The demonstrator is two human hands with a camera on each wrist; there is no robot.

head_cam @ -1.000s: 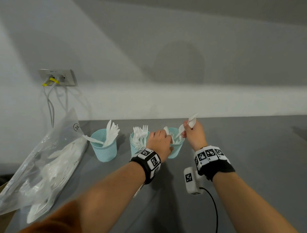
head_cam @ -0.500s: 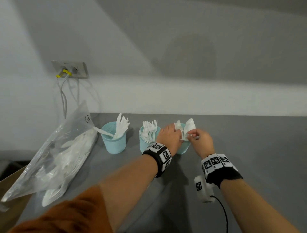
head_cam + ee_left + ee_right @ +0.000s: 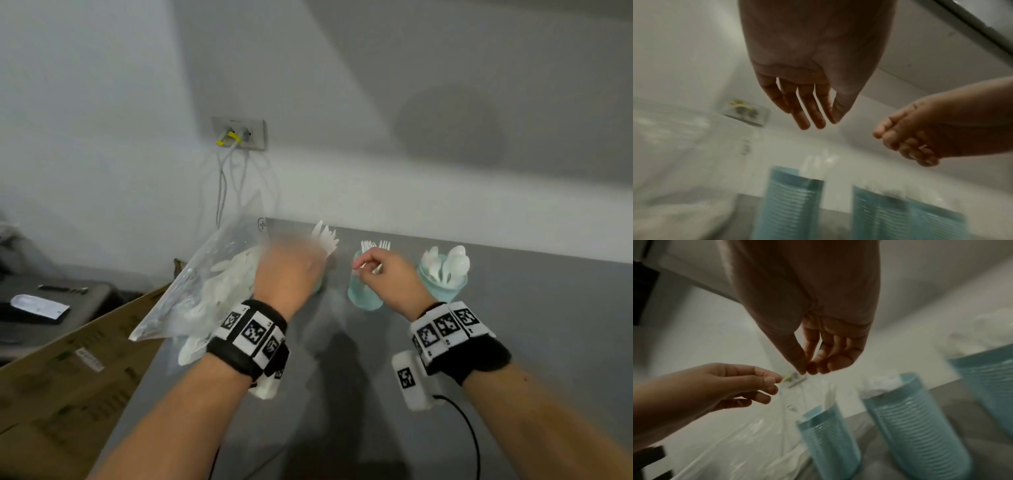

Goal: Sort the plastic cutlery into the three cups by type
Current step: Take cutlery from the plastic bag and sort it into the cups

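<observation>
At nine o'clock a clear bag [image 3: 205,291] lies holding unsorted cutlery [image 3: 233,270]. The left hand [image 3: 291,270], fingers straight and empty, reaches toward it, likely to fetch more. Right hand [image 3: 387,274], fingers loosely curled and empty, hovers over the fork cup [image 3: 363,294]; the spoon cup [image 3: 442,284] stands at three o'clock.

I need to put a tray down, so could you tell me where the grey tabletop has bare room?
Bare grey tabletop lies right of the ribbed blue cup of white spoons, and along the near edge under the forearms. Crowded: the three-cup row, and the left edge under the clear plastic bag of cutlery.
</observation>
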